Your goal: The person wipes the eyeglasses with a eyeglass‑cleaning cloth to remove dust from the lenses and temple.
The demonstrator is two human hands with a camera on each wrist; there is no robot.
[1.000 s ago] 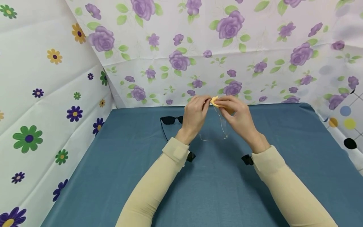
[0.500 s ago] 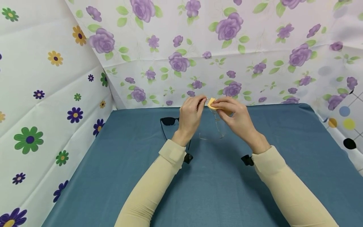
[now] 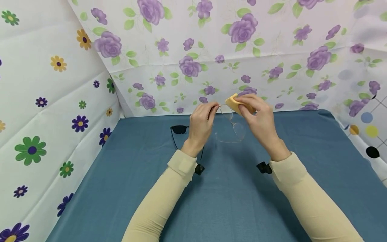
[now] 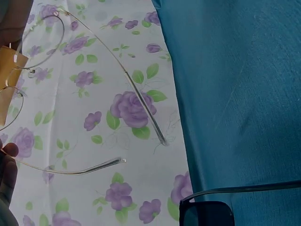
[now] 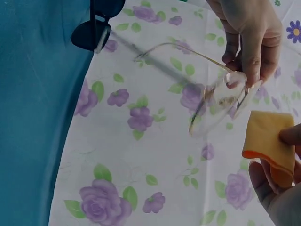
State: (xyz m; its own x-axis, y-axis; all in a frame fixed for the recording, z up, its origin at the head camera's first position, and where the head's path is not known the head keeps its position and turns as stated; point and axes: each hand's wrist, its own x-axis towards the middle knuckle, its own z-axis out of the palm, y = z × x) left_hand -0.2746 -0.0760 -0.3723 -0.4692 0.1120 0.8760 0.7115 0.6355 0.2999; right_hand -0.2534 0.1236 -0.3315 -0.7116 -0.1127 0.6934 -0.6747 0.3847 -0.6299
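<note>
Glasses (image 3: 238, 130) hang from your left grip (image 3: 202, 125), cloth (image 3: 232, 102) just beside them in your right grip (image 3: 261, 116).
Your left grip pinches the frame near one hinge, probably to leave the lenses bare; in the head view the frame runs down and rightward from that pinch, so nearly all of it lies outside your fingers. Both temples (image 4: 141, 101) are unfolded, one leading out from your fingertips, the other well apart from them. Your right grip is narrow, holding the cloth folded between thumb and fingers, its edge jutting toward the frame, likely for reaching a lens; the right wrist view shows a gap, so they aren't touching. Sunglasses (image 3: 179, 129) lie on the tabletop (image 3: 229, 195), partly hidden by your left grip, perhaps put there for working room.
</note>
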